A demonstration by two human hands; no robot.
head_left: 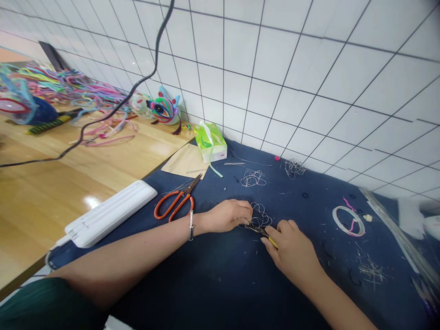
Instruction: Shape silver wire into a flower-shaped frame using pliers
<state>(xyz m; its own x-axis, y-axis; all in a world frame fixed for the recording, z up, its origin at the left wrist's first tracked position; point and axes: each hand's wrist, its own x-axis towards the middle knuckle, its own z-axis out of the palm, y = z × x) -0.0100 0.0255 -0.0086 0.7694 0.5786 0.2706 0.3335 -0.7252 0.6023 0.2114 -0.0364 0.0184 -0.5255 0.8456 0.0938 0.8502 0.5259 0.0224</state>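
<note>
Between my two hands is a looped wire flower shape (263,215), thin and silvery, over the dark blue cloth (220,279). My left hand (233,215) is closed on its left edge, fingertips pinched together. In my right hand (290,247) are pliers (257,228) with yellow handles, their dark jaws pointing left at the wire near my left fingertips. Whether the jaws grip the wire is too small to tell. Behind lies another bent wire shape (253,178). Scissors with orange handles (175,201) rest to the left of my left hand.
A white power strip (112,213) lies at the left beside the wooden table (44,183). A tissue pack (211,143) stands at the back on brown paper (184,162). Tangled wire (294,168), a tape roll (348,221) and wire offcuts (371,269) are to the right. A black cable (156,55) hangs in front.
</note>
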